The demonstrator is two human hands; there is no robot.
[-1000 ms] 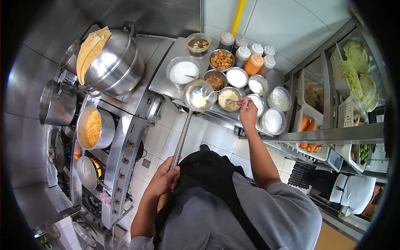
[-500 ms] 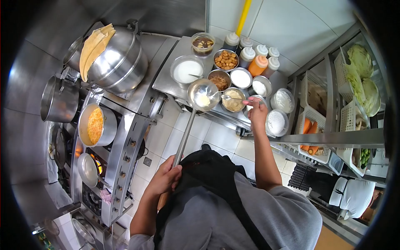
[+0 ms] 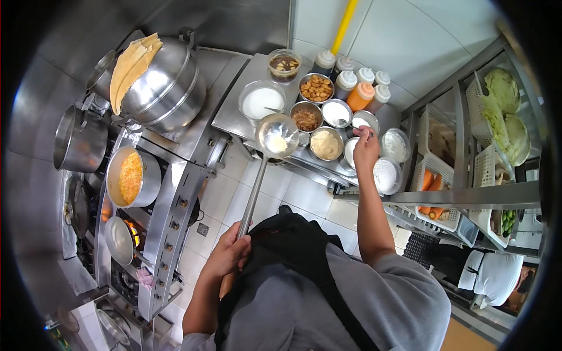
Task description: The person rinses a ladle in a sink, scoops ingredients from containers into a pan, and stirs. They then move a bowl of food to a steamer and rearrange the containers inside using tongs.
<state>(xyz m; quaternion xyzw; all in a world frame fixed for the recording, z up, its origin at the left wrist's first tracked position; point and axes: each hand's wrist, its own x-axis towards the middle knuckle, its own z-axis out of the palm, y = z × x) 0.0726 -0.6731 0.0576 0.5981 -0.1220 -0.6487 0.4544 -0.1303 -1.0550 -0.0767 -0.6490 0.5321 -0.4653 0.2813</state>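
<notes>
A long-handled metal ladle (image 3: 277,136) is held by the handle in my left hand (image 3: 232,248); a small heap of pale powder lies in its bowl. My right hand (image 3: 366,147) is closed over the bowls at the right of the counter, near a bowl of white powder (image 3: 366,121). A small spoon seems to be in its fingers, its tip over the white contents. Left of that hand stand a bowl of beige powder (image 3: 325,144), a bowl of brown paste (image 3: 306,119) and a bowl of white granules (image 3: 337,113).
Squeeze bottles (image 3: 359,95) stand behind the bowls. On the left, a stove (image 3: 170,228) holds a pot of orange food (image 3: 132,178), a pan (image 3: 120,240) beside a flame, and a large steamer (image 3: 170,88). Vegetable baskets fill the right shelf. Another person (image 3: 497,278) is at lower right.
My right hand has moved from the beige powder bowl toward the white powder bowl, up and slightly right. The ladle has shifted slightly left.
</notes>
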